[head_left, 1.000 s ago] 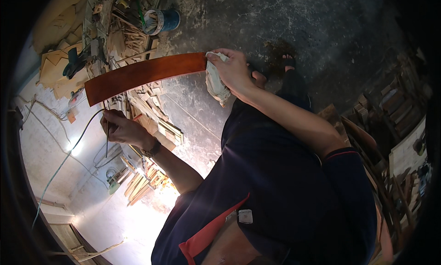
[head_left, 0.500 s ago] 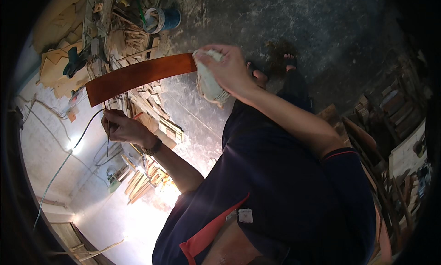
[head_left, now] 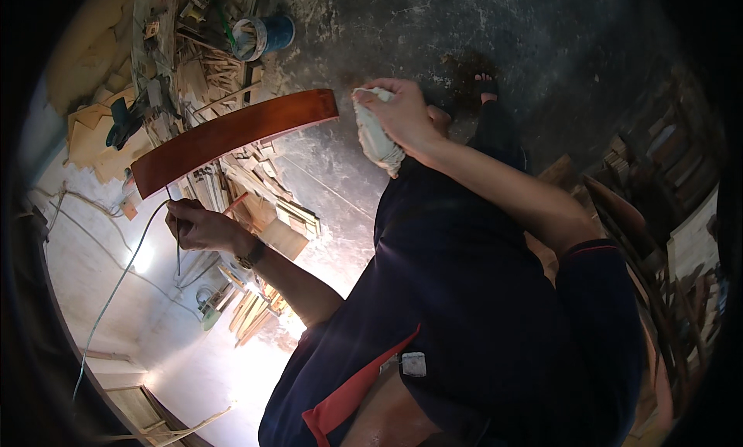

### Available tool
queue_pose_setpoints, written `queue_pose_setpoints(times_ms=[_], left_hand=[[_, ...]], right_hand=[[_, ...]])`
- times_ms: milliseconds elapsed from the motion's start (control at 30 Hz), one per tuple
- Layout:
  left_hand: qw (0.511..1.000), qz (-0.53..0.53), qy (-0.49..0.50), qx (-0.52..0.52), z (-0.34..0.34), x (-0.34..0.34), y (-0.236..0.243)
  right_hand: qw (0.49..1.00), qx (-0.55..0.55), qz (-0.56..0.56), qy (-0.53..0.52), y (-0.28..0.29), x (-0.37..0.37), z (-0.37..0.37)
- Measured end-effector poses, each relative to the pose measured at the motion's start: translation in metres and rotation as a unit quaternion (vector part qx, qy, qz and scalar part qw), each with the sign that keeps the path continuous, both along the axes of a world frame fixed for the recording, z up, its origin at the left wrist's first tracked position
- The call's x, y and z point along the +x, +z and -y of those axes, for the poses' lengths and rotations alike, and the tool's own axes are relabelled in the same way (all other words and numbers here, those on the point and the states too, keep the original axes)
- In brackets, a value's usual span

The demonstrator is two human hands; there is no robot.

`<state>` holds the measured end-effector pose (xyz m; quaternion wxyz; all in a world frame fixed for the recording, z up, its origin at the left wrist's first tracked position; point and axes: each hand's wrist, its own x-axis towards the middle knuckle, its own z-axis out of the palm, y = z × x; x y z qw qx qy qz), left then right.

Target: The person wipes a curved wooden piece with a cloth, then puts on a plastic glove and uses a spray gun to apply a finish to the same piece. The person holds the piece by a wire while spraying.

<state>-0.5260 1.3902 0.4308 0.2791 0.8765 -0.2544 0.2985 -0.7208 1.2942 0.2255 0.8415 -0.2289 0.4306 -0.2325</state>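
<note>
A curved, reddish-brown varnished wooden board (head_left: 236,134) is held up in the air at the upper left. Below its left end, my left hand (head_left: 197,226) is closed round a thin dark rod (head_left: 178,253), whose top reaches the board's lower edge; how the two are joined cannot be made out. My right hand (head_left: 410,120) grips a whitish bunched cloth (head_left: 377,141) between thumb and fingers. The cloth is just off the board's right end, with a small gap between them.
Beyond the board, wood scraps (head_left: 220,68) lie heaped near a blue bucket (head_left: 275,33). A thin cord (head_left: 116,288) runs beside my left hand. Wooden pieces (head_left: 658,157) are piled at the right. A sandalled foot (head_left: 485,89) stands on the concrete floor (head_left: 371,37).
My right hand and the cloth have moved right, off the board's end. The board's left end has dropped slightly as my left hand moved a little down and left.
</note>
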Motion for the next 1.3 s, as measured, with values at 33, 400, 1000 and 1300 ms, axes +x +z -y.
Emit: queue_pose_setpoints(times_ms=[33,400,1000,1300], left_hand=[[1.000,0.002,-0.005,-0.002,0.000,0.000,0.000],[1.000,0.014,0.000,-0.013,-0.004,0.004,-0.004],[0.999,0.000,0.004,-0.044,-0.013,0.012,-0.005],[1.000,0.004,0.005,0.002,-0.015,0.005,0.003]], right_hand=[[0.999,-0.028,-0.014,0.008,0.001,0.007,-0.003],[0.999,-0.045,-0.020,-0.017,0.027,0.034,-0.013],[0.991,-0.102,0.051,-0.068,0.072,-0.021,0.035],[0.992,0.047,0.034,-0.110,0.026,-0.085,0.050]])
